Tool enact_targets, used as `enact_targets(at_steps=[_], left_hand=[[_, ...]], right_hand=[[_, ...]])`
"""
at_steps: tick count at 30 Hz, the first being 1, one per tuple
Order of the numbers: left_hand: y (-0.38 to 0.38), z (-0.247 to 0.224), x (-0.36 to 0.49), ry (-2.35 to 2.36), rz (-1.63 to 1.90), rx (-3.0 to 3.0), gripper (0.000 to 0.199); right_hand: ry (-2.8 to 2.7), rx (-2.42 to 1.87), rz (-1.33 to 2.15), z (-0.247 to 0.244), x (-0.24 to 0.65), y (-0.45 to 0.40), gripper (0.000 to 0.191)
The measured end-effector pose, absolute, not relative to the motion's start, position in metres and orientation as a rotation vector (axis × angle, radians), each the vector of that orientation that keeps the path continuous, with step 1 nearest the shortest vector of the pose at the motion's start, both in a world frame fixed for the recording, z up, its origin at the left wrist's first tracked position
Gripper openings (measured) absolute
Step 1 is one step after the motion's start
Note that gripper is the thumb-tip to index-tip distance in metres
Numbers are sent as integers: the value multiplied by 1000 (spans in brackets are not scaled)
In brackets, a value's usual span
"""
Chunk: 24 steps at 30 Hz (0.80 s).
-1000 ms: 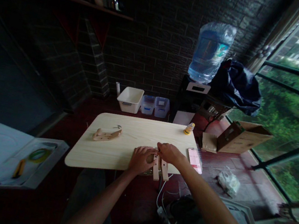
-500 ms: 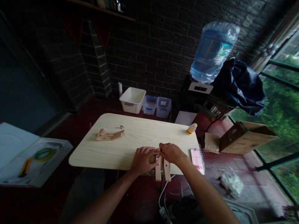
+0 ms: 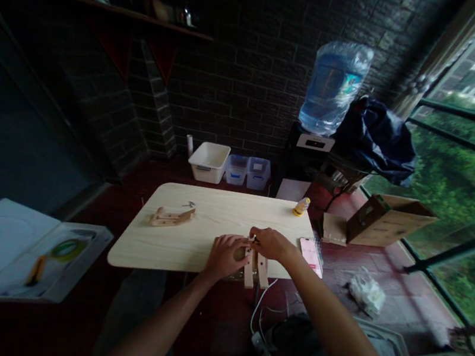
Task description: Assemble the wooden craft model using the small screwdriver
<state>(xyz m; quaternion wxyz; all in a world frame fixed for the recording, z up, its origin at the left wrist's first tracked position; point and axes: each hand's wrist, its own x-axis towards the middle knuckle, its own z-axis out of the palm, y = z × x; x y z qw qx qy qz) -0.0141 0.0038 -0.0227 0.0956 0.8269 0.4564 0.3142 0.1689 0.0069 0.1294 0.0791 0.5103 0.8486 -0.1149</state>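
Note:
A light wooden piece with two parallel slats and dark holes lies at the table's front edge, its slat ends sticking out over the edge. My left hand grips it from the left, fingers on top and thumb against the near side. My right hand is closed over its far end, fingertips pinched together. Something small and dark shows at those fingertips, too small to name. Further left on the table rests another wooden assembly, with small metal tools just beyond it.
A yellow-capped bottle stands at the far right corner, and a phone lies at the right edge. An open white case is at the left. Plastic bins, a water dispenser and a cardboard box stand beyond. A white cable hangs below.
My right hand's fingers have shifted slightly at the far end of the wooden piece. My left hand keeps its grip. The whole view has tilted a little.

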Motion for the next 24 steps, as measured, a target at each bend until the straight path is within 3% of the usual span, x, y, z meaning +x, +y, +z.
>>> enact_targets(at_steps=[7,24], left_hand=[[4,-24,-14,1349,943,2459,33],[3,-23,-15,1344,933,2453,37]], right_hand=[[2503,1512,-235,130,162,-3,26],[2495,1506,-201,132,163,-1,28]])
